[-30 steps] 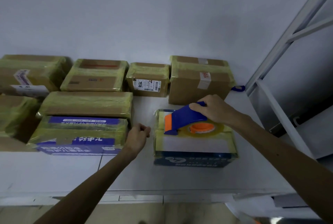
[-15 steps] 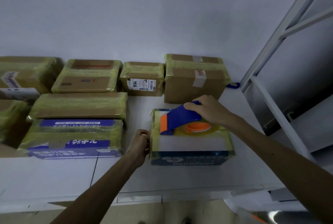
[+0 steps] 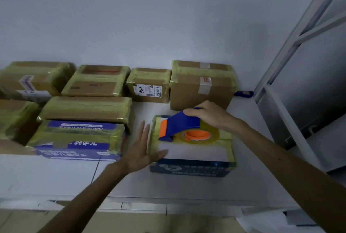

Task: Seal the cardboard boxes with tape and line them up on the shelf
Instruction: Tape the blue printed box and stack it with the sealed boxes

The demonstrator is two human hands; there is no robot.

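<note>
Taped blue-and-white box (image 3: 191, 150) on white shelf (image 3: 56, 176). Atop it, right hand (image 3: 207, 114) grips blue tape dispenser (image 3: 179, 126); left hand (image 3: 139, 150), fingers straight, touches its 9 o'clock side

Leftmost boxes (image 3: 15, 122) cut by frame edge, print on blue box (image 3: 189, 169) unreadable, blue object (image 3: 243, 93) partly hidden.

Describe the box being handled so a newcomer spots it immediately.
On the white shelf, look toward the right, in front of the back row of brown boxes. The box stands apart, white-topped with a dark blue front, with the blue-and-orange tape dispenser on it.
</note>
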